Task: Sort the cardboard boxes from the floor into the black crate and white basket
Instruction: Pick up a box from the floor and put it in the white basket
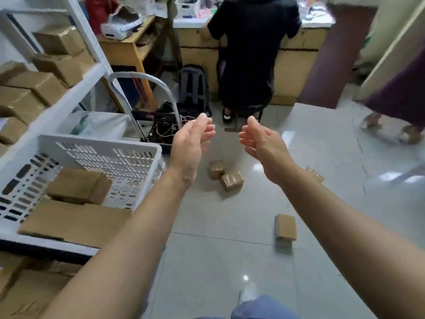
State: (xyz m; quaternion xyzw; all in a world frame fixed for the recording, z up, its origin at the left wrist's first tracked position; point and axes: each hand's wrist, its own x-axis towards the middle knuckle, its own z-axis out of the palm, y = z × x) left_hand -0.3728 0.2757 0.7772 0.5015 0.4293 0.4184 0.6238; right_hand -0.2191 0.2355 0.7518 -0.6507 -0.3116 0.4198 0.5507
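Both my arms reach forward over the tiled floor. My left hand (194,140) and my right hand (259,140) are empty, palms facing each other, fingers apart. Below them two small taped cardboard boxes (226,176) lie touching on the floor. Another cardboard box (285,227) lies nearer, under my right forearm, and a further box (315,174) peeks out past that arm. The white basket (110,155) stands at the left and holds two boxes, one small (79,186) and one large flat (73,223). Beneath it a black crate edge (46,250) shows.
A white shelf rack (76,81) stacked with boxes fills the left. A person in black (250,54) sits at a counter ahead, with a backpack (193,88) and a trolley handle (142,81) beside. Another person's feet (391,127) pass at the right.
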